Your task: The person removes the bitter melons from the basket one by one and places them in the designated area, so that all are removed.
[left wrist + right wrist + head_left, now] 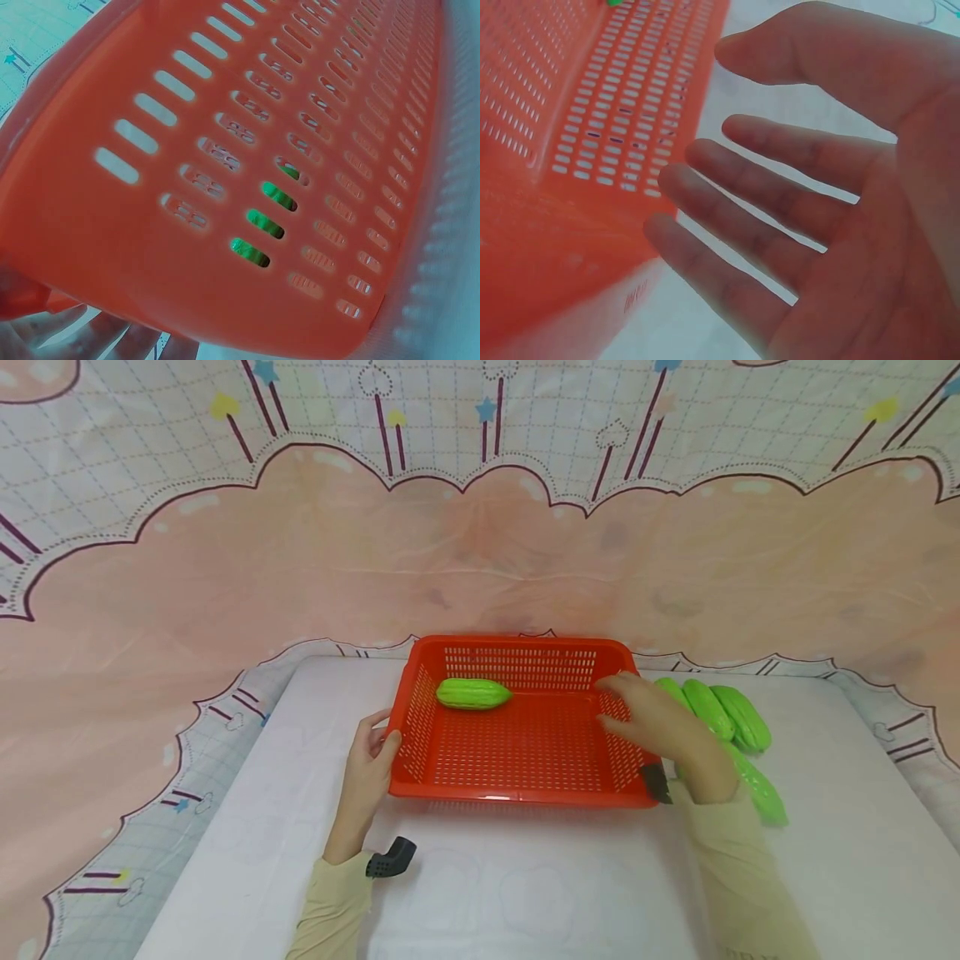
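Observation:
A red plastic basket [517,752] with slotted walls sits on the white table. My left hand [369,772] grips its left rim, thumb on top; in the left wrist view its fingers [97,337] show below the basket's edge. One green bitter melon [472,693] lies inside at the back left, glimpsed through the wall slots from the left wrist. Over the right end of the basket is my right hand [663,718], its fingers spread and holding nothing. From the right wrist, the palm is bare and the fingertips overlap the basket's slotted wall [622,112].
Several more bitter melons [742,718] lie in a cluster on the table just right of the basket, partly covered by my right forearm. One longer bitter melon [761,785] points toward the front. A patterned peach cloth [480,552] hangs behind the table [517,885].

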